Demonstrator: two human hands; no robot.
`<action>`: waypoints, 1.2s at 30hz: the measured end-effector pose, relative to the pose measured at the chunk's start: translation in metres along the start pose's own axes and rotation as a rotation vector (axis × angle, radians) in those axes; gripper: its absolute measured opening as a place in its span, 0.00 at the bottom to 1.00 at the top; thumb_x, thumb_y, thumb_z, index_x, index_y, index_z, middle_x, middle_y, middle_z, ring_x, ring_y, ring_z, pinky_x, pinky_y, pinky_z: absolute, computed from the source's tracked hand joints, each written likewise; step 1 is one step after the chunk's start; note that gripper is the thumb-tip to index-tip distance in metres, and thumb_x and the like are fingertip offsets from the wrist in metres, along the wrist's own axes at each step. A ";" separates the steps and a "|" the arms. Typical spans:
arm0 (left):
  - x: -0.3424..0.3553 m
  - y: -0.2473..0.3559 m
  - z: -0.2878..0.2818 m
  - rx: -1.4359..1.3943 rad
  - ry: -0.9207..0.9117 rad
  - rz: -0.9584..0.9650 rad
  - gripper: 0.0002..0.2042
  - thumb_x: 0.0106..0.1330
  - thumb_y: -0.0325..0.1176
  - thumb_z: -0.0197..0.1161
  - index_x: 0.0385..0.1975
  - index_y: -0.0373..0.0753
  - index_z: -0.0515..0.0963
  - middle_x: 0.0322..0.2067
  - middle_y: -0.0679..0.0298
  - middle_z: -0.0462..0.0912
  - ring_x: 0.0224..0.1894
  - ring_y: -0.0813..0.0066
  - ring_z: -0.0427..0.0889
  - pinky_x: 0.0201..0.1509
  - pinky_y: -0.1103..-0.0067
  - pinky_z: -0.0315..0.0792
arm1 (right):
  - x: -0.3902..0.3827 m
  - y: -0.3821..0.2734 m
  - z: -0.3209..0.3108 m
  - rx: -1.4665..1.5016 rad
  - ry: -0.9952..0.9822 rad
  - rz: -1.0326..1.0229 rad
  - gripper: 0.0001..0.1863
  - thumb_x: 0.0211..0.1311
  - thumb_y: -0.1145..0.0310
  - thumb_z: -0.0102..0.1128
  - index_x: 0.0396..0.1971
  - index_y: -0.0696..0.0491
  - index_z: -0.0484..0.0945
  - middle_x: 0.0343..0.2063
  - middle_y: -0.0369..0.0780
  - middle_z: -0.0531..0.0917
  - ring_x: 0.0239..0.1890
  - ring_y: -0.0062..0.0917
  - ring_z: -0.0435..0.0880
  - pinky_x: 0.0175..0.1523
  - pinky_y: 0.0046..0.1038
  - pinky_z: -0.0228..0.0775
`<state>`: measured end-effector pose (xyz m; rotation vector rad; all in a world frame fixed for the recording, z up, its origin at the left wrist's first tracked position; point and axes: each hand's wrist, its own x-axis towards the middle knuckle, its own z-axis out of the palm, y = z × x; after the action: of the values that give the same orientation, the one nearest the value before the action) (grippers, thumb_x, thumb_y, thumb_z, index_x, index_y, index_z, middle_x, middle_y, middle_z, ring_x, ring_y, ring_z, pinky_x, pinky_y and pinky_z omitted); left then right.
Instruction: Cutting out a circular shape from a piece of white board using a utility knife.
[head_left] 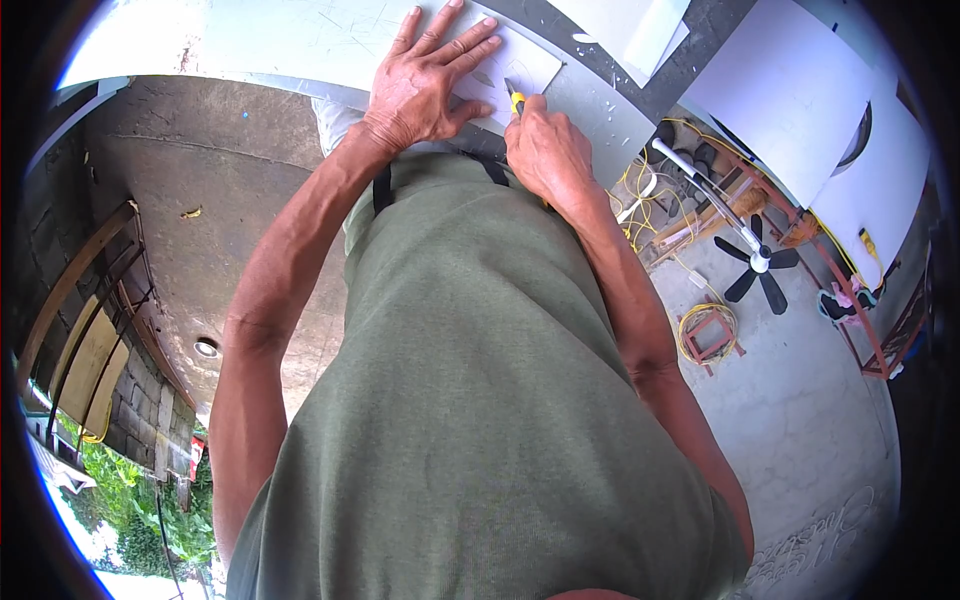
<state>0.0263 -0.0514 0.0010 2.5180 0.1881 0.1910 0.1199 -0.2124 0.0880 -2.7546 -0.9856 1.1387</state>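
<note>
My left hand (415, 95) lies with spread fingers on a small white sheet (538, 68), pressed against the pale work table. Close to its right, my right hand (550, 150) is closed around a yellow utility knife (517, 102). The knife's tip points up and to the left, at the sheet's surface. Faint lines mark the sheet beside the blade. Whether the blade is cutting into it I cannot tell. Part of the sheet is hidden under my left hand.
White scraps (612, 105) lie on the table right of the sheet. Large white panels (790, 90) stand further right, with a small yellow tool (867, 241) on one. Below are a black-bladed fan (759, 260), tangled yellow cord (640, 200) and a coil of cord (708, 333).
</note>
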 end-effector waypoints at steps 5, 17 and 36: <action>0.001 -0.002 0.002 -0.003 0.008 0.007 0.44 0.52 0.65 0.70 0.71 0.59 0.68 0.73 0.80 0.64 0.79 0.64 0.53 0.83 0.54 0.41 | 0.000 0.000 0.000 -0.001 -0.009 0.012 0.15 0.67 0.65 0.56 0.37 0.65 0.74 0.26 0.60 0.84 0.33 0.55 0.88 0.41 0.50 0.81; 0.000 -0.002 0.002 -0.004 0.009 0.007 0.44 0.52 0.65 0.70 0.72 0.59 0.67 0.74 0.80 0.64 0.79 0.64 0.52 0.83 0.54 0.40 | -0.003 0.003 0.005 0.013 0.004 0.010 0.15 0.68 0.66 0.54 0.36 0.66 0.74 0.26 0.62 0.84 0.33 0.56 0.88 0.40 0.51 0.81; 0.001 -0.002 0.000 -0.010 0.019 0.015 0.43 0.53 0.62 0.71 0.72 0.59 0.68 0.73 0.79 0.65 0.79 0.65 0.53 0.82 0.54 0.41 | 0.003 -0.004 0.004 0.219 -0.109 0.173 0.19 0.68 0.65 0.53 0.40 0.71 0.76 0.33 0.64 0.84 0.39 0.58 0.87 0.47 0.51 0.80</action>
<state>0.0272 -0.0494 0.0004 2.5094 0.1752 0.2220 0.1168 -0.2081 0.0838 -2.6669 -0.5954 1.3437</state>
